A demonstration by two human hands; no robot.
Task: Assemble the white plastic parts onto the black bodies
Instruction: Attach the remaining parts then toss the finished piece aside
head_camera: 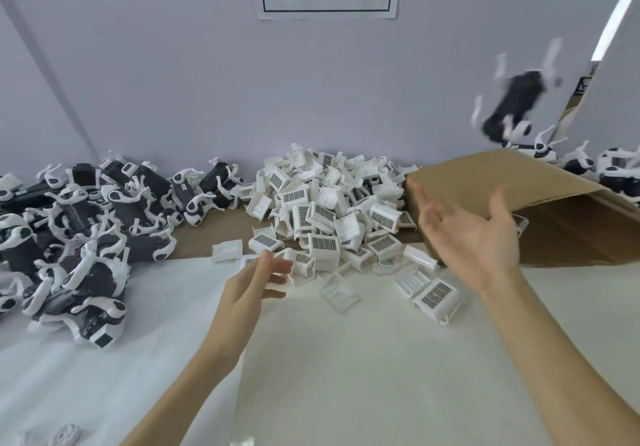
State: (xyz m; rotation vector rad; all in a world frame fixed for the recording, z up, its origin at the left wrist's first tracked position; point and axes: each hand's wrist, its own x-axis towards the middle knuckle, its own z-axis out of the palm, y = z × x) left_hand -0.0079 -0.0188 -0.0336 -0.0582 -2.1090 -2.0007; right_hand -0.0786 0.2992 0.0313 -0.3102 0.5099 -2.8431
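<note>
Body (512,106) (blurred, airborne) well above open right grip (474,234).

The near tabletop (346,376) lies bare and white under both forearms, open for reaching. Ahead, a heap of white plastic parts (332,217) blocks the centre, with a few strays (437,296) spilled forward. A pile of black bodies (79,234) crowds the left edge. At right a cardboard flap (502,182) slants across (more bodies behind it); a blurred black body (516,106) is airborne above.
</note>
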